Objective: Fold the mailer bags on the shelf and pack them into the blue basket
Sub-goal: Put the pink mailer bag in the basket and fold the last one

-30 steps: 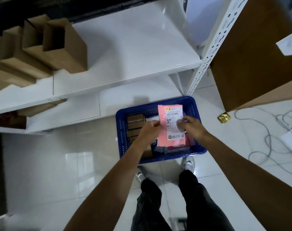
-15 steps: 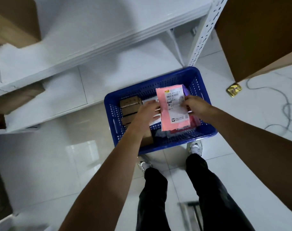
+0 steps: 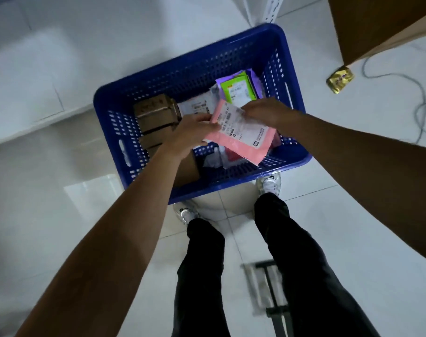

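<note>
A pink mailer bag [image 3: 241, 139] with a white shipping label hangs tilted inside the blue basket [image 3: 124, 122], which stands on the floor by my feet. My left hand [image 3: 192, 135] grips the bag's left edge and my right hand [image 3: 265, 113] grips its top right corner. Under and behind it lie a green mailer bag [image 3: 237, 90] on a purple one, a white mailer bag [image 3: 197, 105], and several brown cardboard boxes [image 3: 156, 115] along the basket's left side. The pink bag hides the packages below it.
The white shelf's bottom board [image 3: 31, 76] runs along the upper left and its perforated post [image 3: 272, 8] stands behind the basket. A large brown board [image 3: 377, 23] leans at top right. A gold packet [image 3: 339, 79] and a grey cable [image 3: 406, 81] lie on the tiled floor.
The view has tipped down and closer to the basket. Both hands have lowered the pink mailer bag into the basket and tilted it, uncovering the green and purple bags behind it.
</note>
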Demonstrator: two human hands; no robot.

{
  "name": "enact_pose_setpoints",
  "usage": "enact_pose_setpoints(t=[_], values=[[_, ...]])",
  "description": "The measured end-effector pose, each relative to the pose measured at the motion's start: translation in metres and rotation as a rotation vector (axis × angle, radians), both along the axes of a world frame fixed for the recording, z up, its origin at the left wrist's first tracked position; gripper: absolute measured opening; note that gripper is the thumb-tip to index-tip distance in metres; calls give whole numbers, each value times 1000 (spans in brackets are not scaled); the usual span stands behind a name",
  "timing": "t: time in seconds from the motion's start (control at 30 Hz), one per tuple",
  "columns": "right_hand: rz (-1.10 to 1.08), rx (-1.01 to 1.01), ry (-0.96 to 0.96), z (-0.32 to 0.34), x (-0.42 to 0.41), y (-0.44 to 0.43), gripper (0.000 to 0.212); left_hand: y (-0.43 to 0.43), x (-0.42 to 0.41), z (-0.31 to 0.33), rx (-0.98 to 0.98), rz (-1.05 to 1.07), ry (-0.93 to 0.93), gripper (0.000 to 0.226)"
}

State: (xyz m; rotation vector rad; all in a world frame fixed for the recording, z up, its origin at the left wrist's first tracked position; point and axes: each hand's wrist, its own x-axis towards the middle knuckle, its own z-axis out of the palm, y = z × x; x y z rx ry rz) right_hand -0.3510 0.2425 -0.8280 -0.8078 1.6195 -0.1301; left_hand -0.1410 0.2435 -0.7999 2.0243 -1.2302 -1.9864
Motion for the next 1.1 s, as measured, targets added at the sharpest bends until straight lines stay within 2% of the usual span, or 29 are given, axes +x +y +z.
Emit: enact_pose_setpoints(t=[0.13,0.2,0.4,0.57,0.73,1.1], values=[[191,-69,37,-16,-6,-9,26,2,-9,-41,3,-59,-58,25],[267,-109,75,-27,-8,-11,25,4,-13,-56,15,-51,-79,20],[269,-174,183,-69,-22,-7,14,5,-27,-98,69,-25,-61,17],[368,-193,317,-105,-38,0,32,7,-33,-133,77,9,-82,19],[409,-147,306,-134,-46,13,26,12,-38,-157,51,-91,-112,29],[416,-207,358,-140,-54,28,20,21,-55,-161,20,-145,-168,14]])
